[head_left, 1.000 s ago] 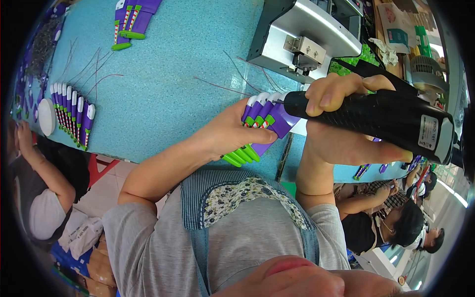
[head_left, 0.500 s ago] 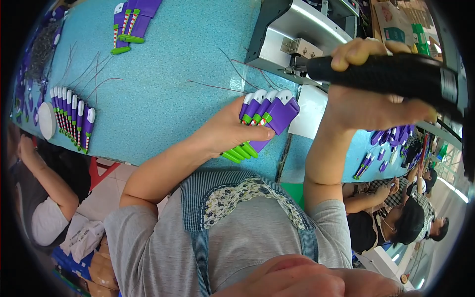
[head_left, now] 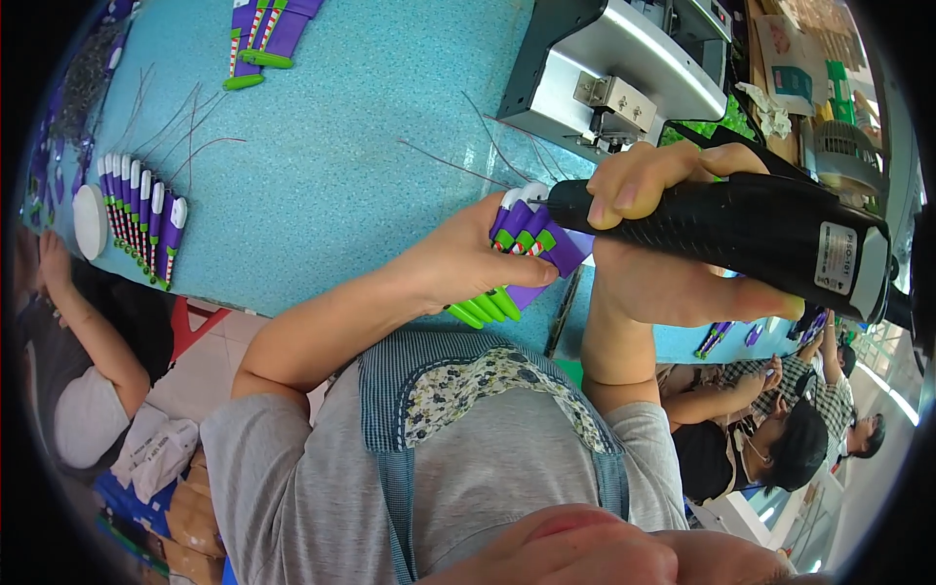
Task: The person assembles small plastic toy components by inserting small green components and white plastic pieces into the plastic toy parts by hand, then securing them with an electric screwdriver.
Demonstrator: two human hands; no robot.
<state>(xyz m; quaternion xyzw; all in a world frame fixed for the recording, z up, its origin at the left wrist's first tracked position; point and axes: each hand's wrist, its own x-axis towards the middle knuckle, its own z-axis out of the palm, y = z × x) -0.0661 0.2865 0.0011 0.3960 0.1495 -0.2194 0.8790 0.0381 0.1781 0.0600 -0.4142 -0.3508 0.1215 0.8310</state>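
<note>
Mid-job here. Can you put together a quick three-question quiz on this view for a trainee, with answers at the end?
1. Which hand grips the fanned-out purple, white and green pieces?
2. True or false: the black handheld tool has its front end pointing toward the white ends of those pieces.
3. Where is the white disc?
A) Against the grey metal machine
B) Beside the row of purple pieces at the left of the blue table
C) Balanced on the black tool

Key:
1. The left hand; the right hand holds the tool.
2. True.
3. B.
</note>
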